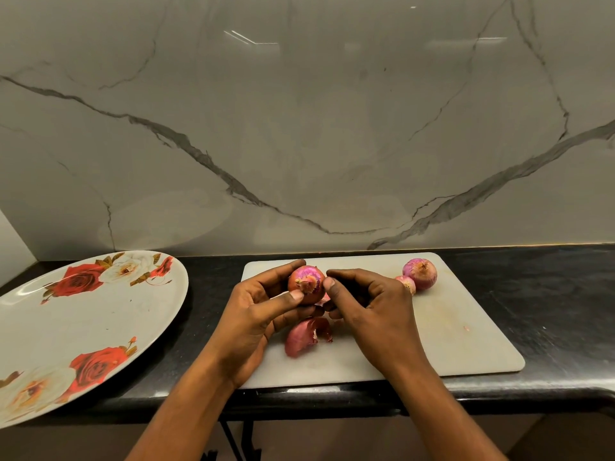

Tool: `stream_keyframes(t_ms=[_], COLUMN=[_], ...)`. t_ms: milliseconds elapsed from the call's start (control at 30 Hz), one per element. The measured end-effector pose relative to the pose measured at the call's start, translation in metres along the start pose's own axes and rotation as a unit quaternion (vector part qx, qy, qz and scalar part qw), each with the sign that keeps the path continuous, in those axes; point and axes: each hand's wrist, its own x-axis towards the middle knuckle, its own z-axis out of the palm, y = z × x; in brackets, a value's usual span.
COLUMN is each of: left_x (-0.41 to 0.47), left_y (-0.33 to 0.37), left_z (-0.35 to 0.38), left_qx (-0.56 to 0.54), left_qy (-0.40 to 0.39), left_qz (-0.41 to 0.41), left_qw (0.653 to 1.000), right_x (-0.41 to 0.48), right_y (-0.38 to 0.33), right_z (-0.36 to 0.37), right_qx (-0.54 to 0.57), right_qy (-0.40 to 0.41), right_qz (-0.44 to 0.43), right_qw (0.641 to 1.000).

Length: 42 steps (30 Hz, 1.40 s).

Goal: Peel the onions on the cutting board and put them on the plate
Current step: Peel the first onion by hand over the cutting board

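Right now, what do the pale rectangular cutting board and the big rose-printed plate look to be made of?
Pale rectangular cutting board: likely plastic, matte, thin with rounded corners. Big rose-printed plate: melamine or glazed ceramic, glossy, printed flowers under a sheen; cannot tell which.

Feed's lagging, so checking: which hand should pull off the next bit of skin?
The right hand: its fingers pinch at the onion, which the left hand grips.

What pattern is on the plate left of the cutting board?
Red and white roses on a pale grey plate, seen in the head view.
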Motion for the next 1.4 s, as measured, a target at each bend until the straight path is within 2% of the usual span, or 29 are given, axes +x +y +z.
stream_keyframes(t_ms=[367, 600, 1400], left_x=[-0.0009, 0.0004, 0.0024], left_y=[-0.0003, -0.0019, -0.0026], left_z=[-0.0010, -0.0051, -0.0012], left_qx=[0.032, -0.001, 0.021], left_qy=[-0.023, -0.017, 0.007], left_qz=[0.002, -0.012, 0.011], left_qw=[0.999, 1.000, 1.000], right_x=[-0.0007, -0.0004, -0.0017], right_y=[-0.0058, -0.0067, -0.0052], right_z=[-0.0046, -0.0054, -0.0027], right_qx=[0.045, 0.041, 0.030], right_qy=[-0.038, -0.022, -0.011], right_qz=[-0.024, -0.027, -0.019], right_qw=[0.998, 0.999, 0.999])
